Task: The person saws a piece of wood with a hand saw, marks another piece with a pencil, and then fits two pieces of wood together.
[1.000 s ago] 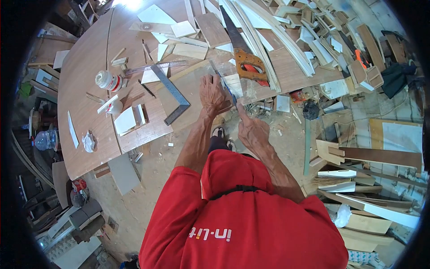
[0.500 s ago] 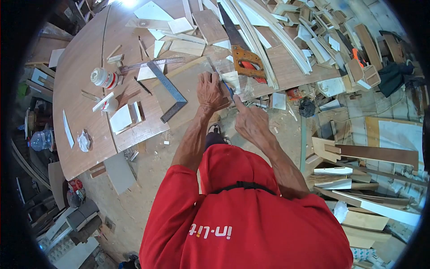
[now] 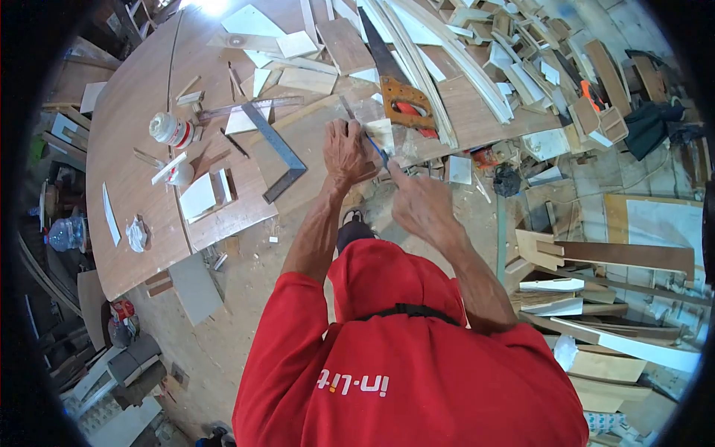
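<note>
My left hand is closed at the near edge of the workbench, fingers curled over a thin dark strip whose end shows past the fingertips. A brown wood edge appears under its palm. Close on its right, my right hand is closed around a slim blue tool, apparently a cutter knife, with the index finger stretched along it. The tip lies beside my left fingers and is too small to make out. A white offcut lies just beyond. Left of my hands rests a metal try square.
A handsaw and long pale strips lie beyond my right hand. A glue jar, a pencil-like dark stick and a clear ruler are on the left. Wood scraps crowd the right.
The view has shifted slightly. Both hands keep nearly the same place and hold, with my right hand and the blue tool a touch nearer to me.
</note>
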`<state>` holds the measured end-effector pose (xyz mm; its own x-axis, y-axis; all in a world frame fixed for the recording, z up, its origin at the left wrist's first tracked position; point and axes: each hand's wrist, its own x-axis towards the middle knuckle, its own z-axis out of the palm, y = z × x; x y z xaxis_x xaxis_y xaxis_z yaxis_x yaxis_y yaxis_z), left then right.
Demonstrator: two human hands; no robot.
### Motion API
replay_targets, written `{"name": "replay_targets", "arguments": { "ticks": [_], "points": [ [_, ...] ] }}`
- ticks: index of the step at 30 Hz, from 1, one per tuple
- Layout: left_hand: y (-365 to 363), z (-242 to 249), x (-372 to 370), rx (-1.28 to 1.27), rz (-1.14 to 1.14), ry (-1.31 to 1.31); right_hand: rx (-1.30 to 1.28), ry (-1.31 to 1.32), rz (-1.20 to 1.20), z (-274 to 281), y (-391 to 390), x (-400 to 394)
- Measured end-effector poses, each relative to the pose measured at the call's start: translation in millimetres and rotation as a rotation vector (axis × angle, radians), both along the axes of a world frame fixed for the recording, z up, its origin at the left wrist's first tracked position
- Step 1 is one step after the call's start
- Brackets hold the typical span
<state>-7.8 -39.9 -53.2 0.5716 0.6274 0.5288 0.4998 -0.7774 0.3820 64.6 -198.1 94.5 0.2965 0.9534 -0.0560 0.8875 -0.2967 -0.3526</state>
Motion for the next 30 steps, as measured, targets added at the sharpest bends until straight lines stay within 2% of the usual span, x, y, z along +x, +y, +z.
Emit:
{"name": "replay_targets", "arguments": {
  "ticks": [5, 7, 10, 13, 20, 22, 25, 26, 28, 30],
  "points": [
    [-1, 12, 0, -0.014, -0.032, -0.035, 0.019, 0.025, 0.023, 1, 12, 4],
    [-6, 21, -2, -0.049, -0.033, -0.027, -0.171, 0.022, 0.020, 27, 9, 4],
    [-3, 17, 1, -0.009, -0.025, -0.060, -0.182, 0.018, 0.030, 14, 37, 8],
    [-6, 21, -2, -0.036, -0.057, -0.058, -0.082, -0.041, 0.029, 30, 13, 3],
    [0, 9, 2, 0.000, -0.019, -0.037, -0.206, -0.011, 0.045, 30, 17, 6],
    [1, 6, 2, -0.016, 0.005, -0.019, -0.214, 0.060, -0.006, 64, -16, 5],
    [5, 3, 4, -0.058, 0.034, 0.009, -0.238, 0.122, -0.117, 77, -53, 15],
    [5, 1, 5, -0.052, 0.024, 0.012, -0.231, 0.126, -0.126, 72, -61, 17],
    [5, -3, 6, -0.108, 0.180, 0.013, -0.059, 0.269, -0.338, 43, -71, 20],
    [3, 0, 4, -0.096, 0.205, 0.064, -0.032, 0.348, -0.375, 15, -76, 17]
  ]
}}
